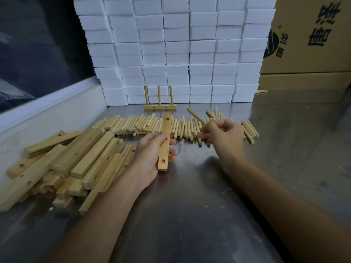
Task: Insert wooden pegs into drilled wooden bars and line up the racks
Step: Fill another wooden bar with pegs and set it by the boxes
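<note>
The bar [164, 142] sits in the left hand [152, 158], drilled face up, its long axis running almost 12 to 6 with the far end tipped a touch toward 1 o'clock. Two holes show clearly, one near the far end and one near the near end; the middle one is partly hidden by the thumb. The left fingers [171, 154] curl round the bar from below, thumb across the top.

At 3 o'clock from the bar, close by but not touching it, the right hand [224, 137] pinches a peg [196, 116]. The peg's long axis slants from the right fingers [206, 130] up toward 10 or 11 o'clock, free end pointing away over the peg row [152, 125]. Whether a second peg is tucked in that hand I cannot tell.

So the move turns on this: the peg lies roughly along the bar's face rather than square to it, and its free tip is nearer the bar's far hole than the near one. My judgement is that the right hand must tip the peg upright and carry it toward 9 o'clock to meet a hole.

Beyond, at 12 o'clock, one finished rack [160, 107] stands with three upright pegs against the white blocks [176, 54]. The bar pile [76, 158] lies at 9 o'clock on the desk [190, 205], and a carton [307, 35] stands at 2 o'clock.
</note>
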`<action>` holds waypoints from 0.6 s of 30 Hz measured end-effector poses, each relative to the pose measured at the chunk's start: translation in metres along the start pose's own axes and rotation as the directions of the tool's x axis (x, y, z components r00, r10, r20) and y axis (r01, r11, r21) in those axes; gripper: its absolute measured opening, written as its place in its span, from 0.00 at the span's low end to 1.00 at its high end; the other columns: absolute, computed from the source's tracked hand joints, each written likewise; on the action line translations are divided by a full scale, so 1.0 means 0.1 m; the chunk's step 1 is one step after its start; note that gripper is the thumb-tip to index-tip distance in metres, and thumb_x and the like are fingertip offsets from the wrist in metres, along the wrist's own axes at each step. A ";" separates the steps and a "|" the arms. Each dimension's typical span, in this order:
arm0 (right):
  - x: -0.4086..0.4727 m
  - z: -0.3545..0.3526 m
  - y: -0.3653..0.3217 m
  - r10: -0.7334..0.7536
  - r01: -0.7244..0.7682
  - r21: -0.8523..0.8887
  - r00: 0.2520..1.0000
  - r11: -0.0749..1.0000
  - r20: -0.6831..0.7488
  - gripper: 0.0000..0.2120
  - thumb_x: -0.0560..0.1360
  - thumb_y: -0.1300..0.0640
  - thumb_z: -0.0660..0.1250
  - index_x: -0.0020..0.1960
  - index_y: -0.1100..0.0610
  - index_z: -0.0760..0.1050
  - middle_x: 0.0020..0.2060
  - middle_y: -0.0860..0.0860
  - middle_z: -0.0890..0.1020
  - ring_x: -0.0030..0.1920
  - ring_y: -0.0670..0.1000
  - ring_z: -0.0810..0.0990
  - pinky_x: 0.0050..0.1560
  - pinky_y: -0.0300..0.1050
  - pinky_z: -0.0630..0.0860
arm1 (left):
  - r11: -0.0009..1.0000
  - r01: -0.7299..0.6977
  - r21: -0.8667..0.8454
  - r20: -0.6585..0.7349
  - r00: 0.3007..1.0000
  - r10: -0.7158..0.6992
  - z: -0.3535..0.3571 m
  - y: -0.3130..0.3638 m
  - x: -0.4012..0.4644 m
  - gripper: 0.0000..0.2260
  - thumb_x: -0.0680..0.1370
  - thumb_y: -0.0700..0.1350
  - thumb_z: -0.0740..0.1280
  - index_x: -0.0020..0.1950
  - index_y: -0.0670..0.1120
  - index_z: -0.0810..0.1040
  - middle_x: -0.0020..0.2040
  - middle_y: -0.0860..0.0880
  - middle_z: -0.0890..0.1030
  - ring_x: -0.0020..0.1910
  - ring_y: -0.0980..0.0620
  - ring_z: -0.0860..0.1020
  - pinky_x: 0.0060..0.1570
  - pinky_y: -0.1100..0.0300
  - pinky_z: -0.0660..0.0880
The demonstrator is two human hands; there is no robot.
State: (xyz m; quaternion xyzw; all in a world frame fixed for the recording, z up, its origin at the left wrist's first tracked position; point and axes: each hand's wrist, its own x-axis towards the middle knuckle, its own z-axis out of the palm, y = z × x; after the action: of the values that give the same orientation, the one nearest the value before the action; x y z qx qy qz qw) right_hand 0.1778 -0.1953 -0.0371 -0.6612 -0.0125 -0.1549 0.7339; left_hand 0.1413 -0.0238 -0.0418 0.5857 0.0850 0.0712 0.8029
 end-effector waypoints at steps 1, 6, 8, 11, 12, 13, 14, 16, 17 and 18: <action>-0.01 0.01 0.01 0.009 -0.008 -0.014 1.000 1.000 0.028 0.02 0.74 0.66 0.70 0.45 0.65 0.79 0.35 0.53 0.85 0.35 0.47 0.85 0.34 0.36 0.77 | 1.000 -0.002 -0.001 -0.001 1.000 0.002 0.00 0.00 0.00 0.05 0.81 0.40 0.64 0.53 0.41 0.78 0.39 0.43 0.84 0.28 0.49 0.79 0.25 0.60 0.76; -0.05 0.06 0.04 0.015 -0.019 0.015 0.980 1.000 0.198 0.15 0.80 0.67 0.64 0.58 0.49 0.73 0.43 0.54 0.85 0.36 0.45 0.84 0.39 0.35 0.79 | 1.000 -0.025 0.005 -0.014 1.000 0.025 -0.01 -0.03 0.02 0.07 0.78 0.46 0.70 0.47 0.42 0.76 0.30 0.47 0.79 0.26 0.49 0.78 0.23 0.60 0.73; -0.06 0.08 0.04 -0.008 0.029 -0.085 0.972 0.996 0.235 0.16 0.81 0.68 0.59 0.61 0.50 0.73 0.44 0.54 0.81 0.34 0.44 0.82 0.39 0.36 0.79 | 0.999 -0.029 0.016 -0.010 1.000 0.029 -0.01 -0.03 0.03 0.09 0.78 0.48 0.70 0.47 0.43 0.75 0.30 0.48 0.78 0.26 0.48 0.77 0.23 0.59 0.72; -0.06 0.10 0.07 0.017 0.010 -0.110 0.970 0.994 0.242 0.12 0.83 0.63 0.54 0.56 0.55 0.76 0.35 0.50 0.74 0.29 0.42 0.75 0.37 0.41 0.77 | 1.000 -0.028 0.007 0.013 1.000 0.028 -0.02 -0.03 0.02 0.08 0.79 0.46 0.69 0.47 0.43 0.74 0.30 0.47 0.77 0.27 0.48 0.77 0.23 0.59 0.72; -0.06 0.11 0.08 0.019 0.005 -0.103 0.972 0.995 0.234 0.11 0.84 0.60 0.54 0.53 0.56 0.76 0.32 0.47 0.71 0.28 0.42 0.72 0.35 0.42 0.73 | 1.000 -0.027 0.004 0.015 1.000 0.027 -0.02 -0.03 0.02 0.07 0.79 0.46 0.69 0.47 0.43 0.74 0.30 0.47 0.77 0.27 0.48 0.77 0.24 0.59 0.72; -0.05 0.11 0.09 0.007 0.019 -0.114 0.974 0.993 0.225 0.12 0.85 0.56 0.54 0.49 0.57 0.75 0.30 0.45 0.69 0.27 0.42 0.69 0.34 0.44 0.70 | 1.000 -0.026 0.001 0.016 1.000 0.026 -0.01 -0.02 0.02 0.07 0.79 0.46 0.69 0.47 0.43 0.74 0.30 0.47 0.77 0.27 0.48 0.77 0.24 0.59 0.73; -0.05 0.12 0.10 -0.013 0.044 -0.142 0.976 0.989 0.217 0.14 0.85 0.53 0.54 0.45 0.57 0.73 0.29 0.45 0.68 0.28 0.43 0.67 0.35 0.45 0.67 | 1.000 -0.025 -0.001 0.017 1.000 0.025 -0.01 -0.02 0.01 0.07 0.79 0.45 0.68 0.46 0.43 0.74 0.30 0.47 0.77 0.27 0.48 0.77 0.24 0.59 0.73; -0.05 0.11 0.11 -0.062 0.103 -0.186 0.975 0.977 0.213 0.18 0.85 0.50 0.53 0.42 0.57 0.71 0.29 0.46 0.68 0.30 0.45 0.66 0.38 0.48 0.65 | 1.000 -0.027 -0.004 0.021 0.999 0.027 -0.01 -0.02 0.00 0.07 0.79 0.45 0.68 0.46 0.42 0.74 0.30 0.46 0.77 0.27 0.49 0.77 0.24 0.59 0.73; -0.05 0.11 0.12 -0.077 0.119 -0.193 0.975 0.974 0.210 0.18 0.85 0.50 0.53 0.42 0.57 0.72 0.29 0.47 0.68 0.30 0.45 0.66 0.38 0.48 0.65 | 0.999 -0.032 -0.003 0.026 0.999 0.032 -0.01 -0.02 0.00 0.06 0.80 0.44 0.68 0.46 0.42 0.74 0.31 0.46 0.77 0.26 0.48 0.77 0.23 0.59 0.72; -0.05 0.11 0.12 -0.084 0.124 -0.193 0.976 0.973 0.203 0.17 0.85 0.51 0.53 0.45 0.57 0.74 0.29 0.47 0.69 0.30 0.45 0.67 0.38 0.48 0.66 | 0.999 -0.041 0.001 0.030 0.999 0.041 -0.01 -0.02 0.00 0.06 0.80 0.44 0.67 0.47 0.42 0.75 0.32 0.46 0.78 0.27 0.48 0.77 0.24 0.60 0.72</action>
State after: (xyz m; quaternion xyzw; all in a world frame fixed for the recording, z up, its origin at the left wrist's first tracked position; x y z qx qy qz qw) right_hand 0.1780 -0.1829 -0.0488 -0.7434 -0.1026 -0.1287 0.6482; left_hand 0.1413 -0.0235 -0.0444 0.5891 0.0609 0.0789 0.8019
